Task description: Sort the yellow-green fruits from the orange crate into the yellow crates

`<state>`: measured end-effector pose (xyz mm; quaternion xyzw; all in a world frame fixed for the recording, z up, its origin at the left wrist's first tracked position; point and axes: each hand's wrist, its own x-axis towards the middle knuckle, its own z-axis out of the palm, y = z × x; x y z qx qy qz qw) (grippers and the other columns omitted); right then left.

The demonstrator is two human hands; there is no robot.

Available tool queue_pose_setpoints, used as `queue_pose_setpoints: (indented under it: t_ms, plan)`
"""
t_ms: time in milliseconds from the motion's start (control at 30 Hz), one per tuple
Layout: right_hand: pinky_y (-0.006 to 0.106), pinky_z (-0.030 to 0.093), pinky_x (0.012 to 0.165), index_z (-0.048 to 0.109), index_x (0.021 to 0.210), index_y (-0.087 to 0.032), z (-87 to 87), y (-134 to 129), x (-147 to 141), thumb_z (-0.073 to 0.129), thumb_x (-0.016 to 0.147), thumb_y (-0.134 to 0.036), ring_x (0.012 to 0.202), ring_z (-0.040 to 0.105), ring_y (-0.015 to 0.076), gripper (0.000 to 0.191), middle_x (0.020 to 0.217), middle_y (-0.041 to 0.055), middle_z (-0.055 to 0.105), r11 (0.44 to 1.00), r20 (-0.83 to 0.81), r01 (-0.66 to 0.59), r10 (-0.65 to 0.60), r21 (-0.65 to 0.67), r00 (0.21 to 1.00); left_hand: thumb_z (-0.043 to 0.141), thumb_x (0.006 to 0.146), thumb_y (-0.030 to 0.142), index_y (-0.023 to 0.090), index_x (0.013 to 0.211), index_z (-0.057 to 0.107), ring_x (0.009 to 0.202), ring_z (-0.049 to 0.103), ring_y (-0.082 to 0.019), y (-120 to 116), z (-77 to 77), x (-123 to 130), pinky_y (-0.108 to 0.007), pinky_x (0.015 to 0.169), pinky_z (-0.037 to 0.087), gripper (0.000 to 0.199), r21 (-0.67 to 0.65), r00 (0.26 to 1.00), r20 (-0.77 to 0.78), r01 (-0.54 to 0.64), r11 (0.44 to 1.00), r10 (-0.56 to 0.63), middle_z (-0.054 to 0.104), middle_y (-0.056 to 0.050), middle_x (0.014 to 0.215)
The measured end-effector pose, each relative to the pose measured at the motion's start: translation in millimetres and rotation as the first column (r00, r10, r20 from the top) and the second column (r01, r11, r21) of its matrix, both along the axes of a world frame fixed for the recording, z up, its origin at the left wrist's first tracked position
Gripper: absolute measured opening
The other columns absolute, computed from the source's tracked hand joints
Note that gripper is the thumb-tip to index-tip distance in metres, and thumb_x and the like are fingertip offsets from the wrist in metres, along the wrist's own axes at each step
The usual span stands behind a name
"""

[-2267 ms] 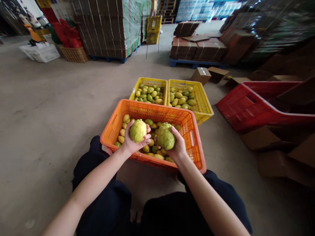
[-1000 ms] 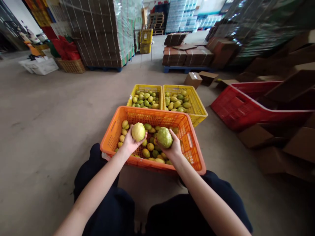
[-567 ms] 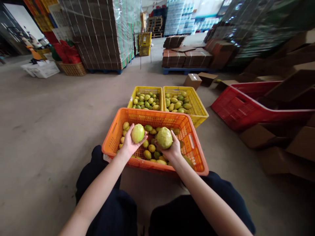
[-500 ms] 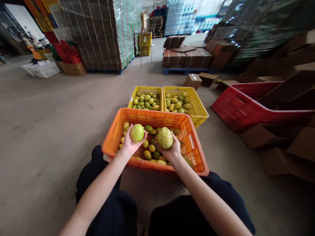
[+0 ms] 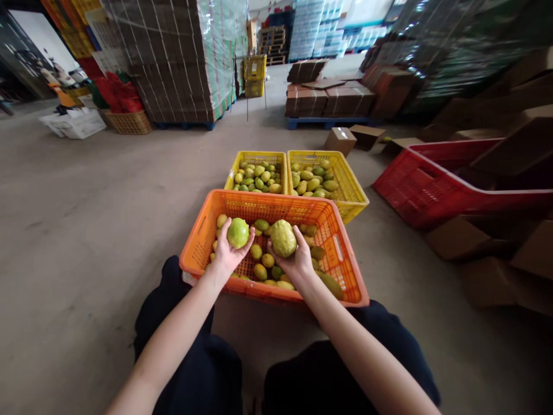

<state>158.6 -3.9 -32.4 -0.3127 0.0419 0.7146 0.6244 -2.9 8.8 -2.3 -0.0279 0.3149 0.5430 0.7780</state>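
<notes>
My left hand holds a round yellow-green fruit palm up over the orange crate. Beside it, my right hand grips a larger, bumpy green-yellow fruit. Both are raised just above several loose fruits lying in the crate's bottom. The crate stands on the floor right in front of my knees.
Two yellow crates with green-yellow fruit sit side by side behind the orange one. A red crate and cardboard boxes lie to the right. Wrapped pallet stacks and flat cartons on a pallet stand at the back.
Both hands have kept their fruits over the crate, turning them a little. The right hand has shifted slightly left and lower. The camera view has tilted up somewhat.
</notes>
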Motion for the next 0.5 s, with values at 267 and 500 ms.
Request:
queue_pose_setpoints:
  t_ms: [267, 500]
  plan:
    - [0.032, 0.058, 0.052, 0.067, 0.084, -0.021, 16.1, 0, -3, 0.040, 0.092, -0.034, 0.058, 0.069, 0.0205, 0.030, 0.068, 0.0045, 0.074, 0.998, 0.030, -0.031, 0.033, -0.061, 0.999, 0.043, 0.093, 0.034, 0.013, 0.114, 0.063, 0.066, 0.066, -0.017, 1, -2.2, -5, -0.023, 0.050, 0.053, 0.036, 0.076, 0.987, 0.070, 0.137, 0.988, -0.143, 0.070, -0.012, 0.090]
    - [0.036, 0.059, 0.059, 0.066, 0.092, -0.021, 2.9, 6, -7, 0.045, 0.093, -0.031, 0.062, 0.071, 0.0208, 0.024, 0.073, 0.0040, 0.075, 0.996, 0.036, -0.090, 0.090, -0.003, 0.995, 0.035, 0.095, 0.019, 0.021, 0.117, 0.062, 0.089, 0.070, -0.022, -1, 4.3, -6, -0.029, 0.063, 0.060, 0.035, 0.136, 0.996, 0.070, 0.053, 0.989, -0.063, 0.071, -0.008, 0.100]
